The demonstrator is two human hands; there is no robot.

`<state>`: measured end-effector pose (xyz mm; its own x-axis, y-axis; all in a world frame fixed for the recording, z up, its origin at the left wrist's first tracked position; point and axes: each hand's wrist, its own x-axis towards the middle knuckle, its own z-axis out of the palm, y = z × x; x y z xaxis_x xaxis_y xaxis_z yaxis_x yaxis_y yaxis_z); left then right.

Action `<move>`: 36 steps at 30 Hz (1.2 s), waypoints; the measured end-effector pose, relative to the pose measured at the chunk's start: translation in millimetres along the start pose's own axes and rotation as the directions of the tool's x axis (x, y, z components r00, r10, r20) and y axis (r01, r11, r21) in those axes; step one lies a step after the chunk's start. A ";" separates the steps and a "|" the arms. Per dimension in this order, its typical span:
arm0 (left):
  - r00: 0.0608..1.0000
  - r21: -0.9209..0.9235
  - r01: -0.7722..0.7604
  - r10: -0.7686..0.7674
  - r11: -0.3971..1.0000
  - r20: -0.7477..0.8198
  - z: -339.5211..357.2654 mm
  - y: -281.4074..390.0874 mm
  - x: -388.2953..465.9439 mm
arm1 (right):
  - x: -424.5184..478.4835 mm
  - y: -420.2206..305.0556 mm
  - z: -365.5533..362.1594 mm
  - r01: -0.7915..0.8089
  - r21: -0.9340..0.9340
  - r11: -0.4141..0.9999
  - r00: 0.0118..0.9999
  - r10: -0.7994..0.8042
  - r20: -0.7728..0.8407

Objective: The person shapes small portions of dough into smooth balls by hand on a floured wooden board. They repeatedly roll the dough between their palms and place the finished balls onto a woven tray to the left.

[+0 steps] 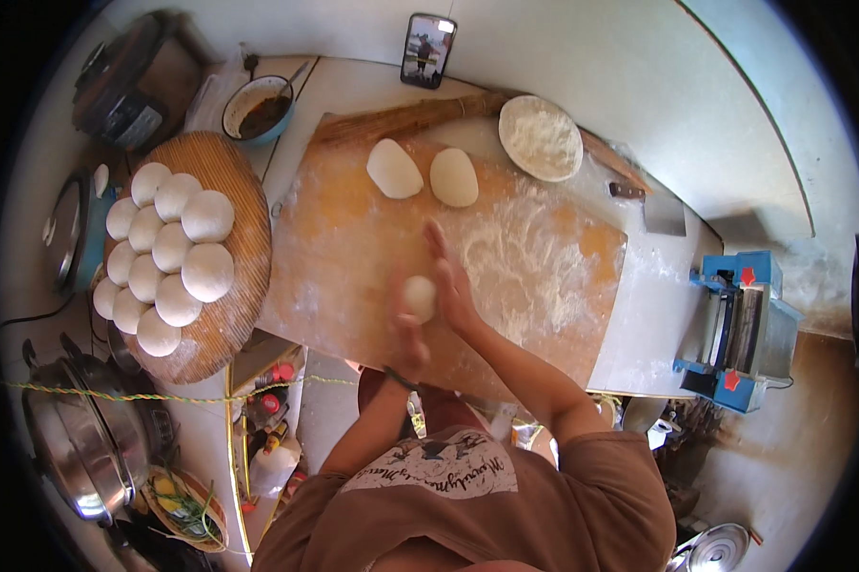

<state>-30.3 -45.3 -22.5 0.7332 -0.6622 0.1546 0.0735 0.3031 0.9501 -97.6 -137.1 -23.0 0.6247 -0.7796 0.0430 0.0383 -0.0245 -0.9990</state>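
Observation:
On a floured wooden board [315, 286], a round dough ball [420, 299] sits between my two palms. My left hand [406, 325], blurred by motion, lies along the ball's left side. Along its right side, my right hand [456, 289] is held on edge with the fingers stretched forward. Two flattened oval dough pieces [394, 169] lie farther back on the board. To the right of my hands, loose flour [522, 264] is spread. Several smooth dough balls [172, 243] rest close together on a round, ridged wooden board [250, 286] at the left.
Behind the board are a bowl of flour [541, 138], a bundled straw brush [408, 118] and a propped phone [428, 51]. A cleaver [664, 214] and a blue-ended roller machine [740, 332] are right. Back left stands a bowl of dark sauce [259, 107]; steel pots [86, 429] are left.

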 end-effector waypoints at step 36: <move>0.818 -0.357 0.511 -0.569 0.782 -0.076 -8.1 11.9 -24.5 | -118.4 -15.2 -21.8 -0.156 0.244 0.957 0.987 0.163 -0.009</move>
<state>-41.8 -19.9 -17.3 0.6095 -0.6627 -0.4351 0.6736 0.1436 0.7250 -189.1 -58.0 -13.2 0.6154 -0.7790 -0.1203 0.1300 0.2508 -0.9593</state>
